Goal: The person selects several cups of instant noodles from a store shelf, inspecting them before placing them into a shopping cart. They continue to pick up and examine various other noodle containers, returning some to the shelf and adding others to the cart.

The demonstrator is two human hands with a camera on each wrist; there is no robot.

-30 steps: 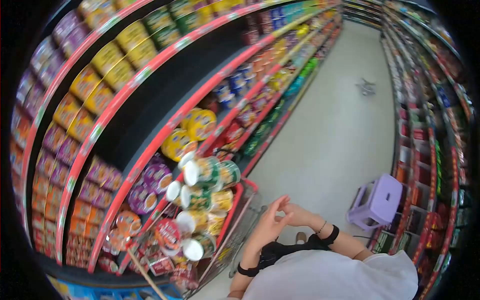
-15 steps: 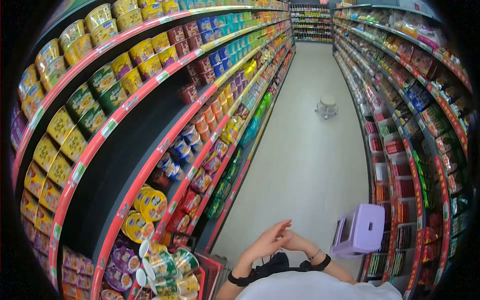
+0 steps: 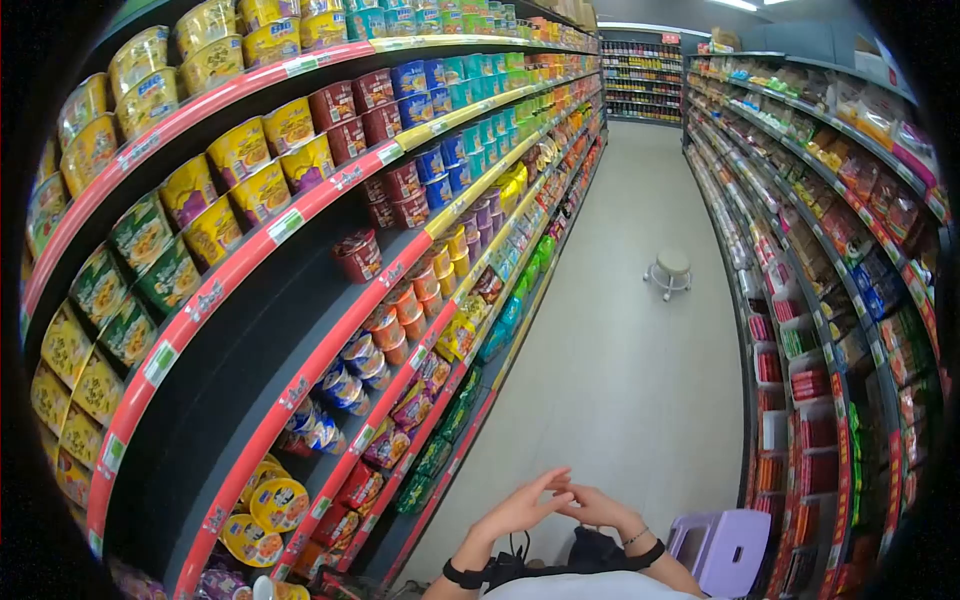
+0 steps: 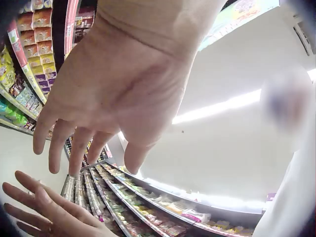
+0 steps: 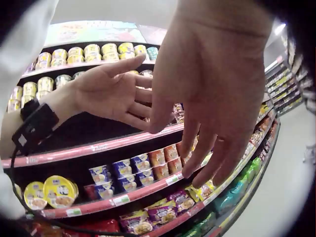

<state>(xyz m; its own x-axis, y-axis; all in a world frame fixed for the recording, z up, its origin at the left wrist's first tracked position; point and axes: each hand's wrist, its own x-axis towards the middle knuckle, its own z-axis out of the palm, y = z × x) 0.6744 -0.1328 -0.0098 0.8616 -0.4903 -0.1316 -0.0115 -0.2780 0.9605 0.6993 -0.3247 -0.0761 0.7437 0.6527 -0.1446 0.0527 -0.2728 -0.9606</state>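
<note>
Both hands are held in front of the body, low in the head view, with nothing in them. The left hand [image 3: 515,505] has its fingers extended toward the right hand [image 3: 602,508], and their fingertips overlap in this view. In the left wrist view the left hand [image 4: 123,89] shows its palm with loosely straight fingers, and the right hand [image 4: 54,210] lies below it. From the right wrist the right hand [image 5: 210,84] hangs with relaxed fingers, and the left hand [image 5: 108,94] is behind it. A black band circles each wrist.
Shelves of instant noodle cups [image 3: 210,230] line the left, with a bare dark stretch [image 3: 240,370] on one level. Packaged goods fill the right shelves [image 3: 800,300]. A purple plastic stool [image 3: 725,550] stands at the right; a round wheeled stool [image 3: 668,272] is farther down the aisle.
The head view has tilted up and turned along the aisle, so the loaded shopping cart has slid out at the bottom left. The hands remain together in front of the body.
</note>
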